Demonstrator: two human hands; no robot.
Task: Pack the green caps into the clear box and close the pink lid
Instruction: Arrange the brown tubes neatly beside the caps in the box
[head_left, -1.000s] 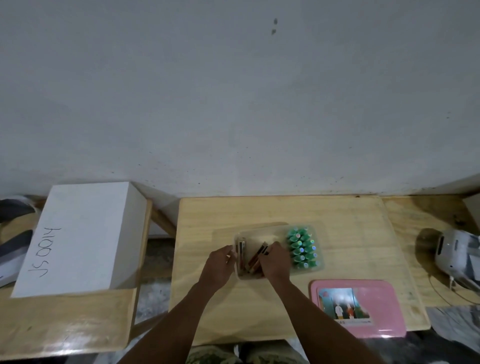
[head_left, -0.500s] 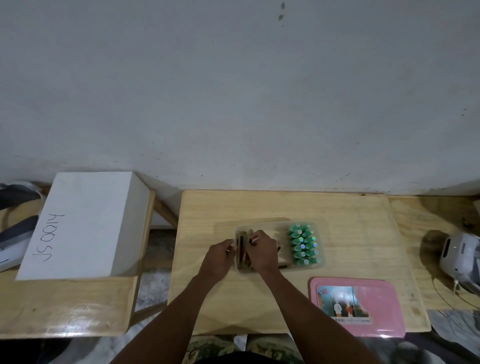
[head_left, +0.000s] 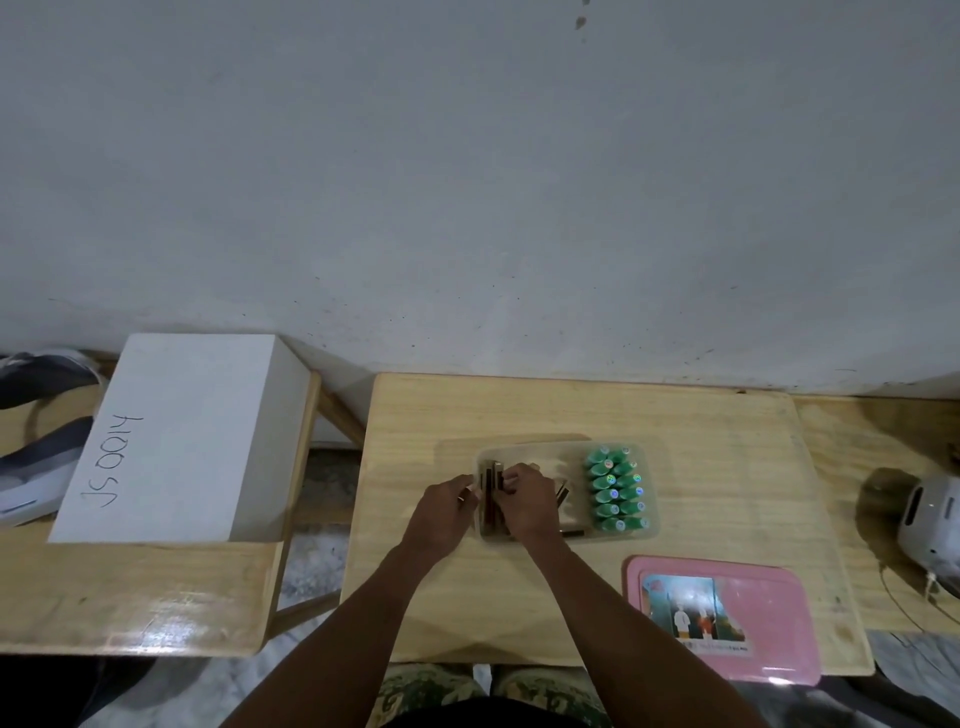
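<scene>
The clear box (head_left: 652, 531) sits on the wooden table (head_left: 717, 467), roughly midway between the table's left and right edges and nearer its front edge than the wall. The green caps (head_left: 615, 488) stand upright in tight rows at the right end of the box. The left end of the box holds dark brown stick-like items (head_left: 489, 491), standing close together; what they are cannot be told.

The left hand (head_left: 444, 512) is at the left wall of the box, fingers curled, touching or just beside the outermost sticks; whether it grips anything cannot be told. The right hand (head_left: 524, 499) is inside the left half of the box with fingers bent around the brown sticks, pressing them toward the left hand. A few more sticks lean just right of this hand.

The pink lid (head_left: 779, 613) lies flat at the table's front right corner, picture label upward, apart from the box.

A white box (head_left: 182, 436) with handwriting stands on a separate bench to the left.
</scene>
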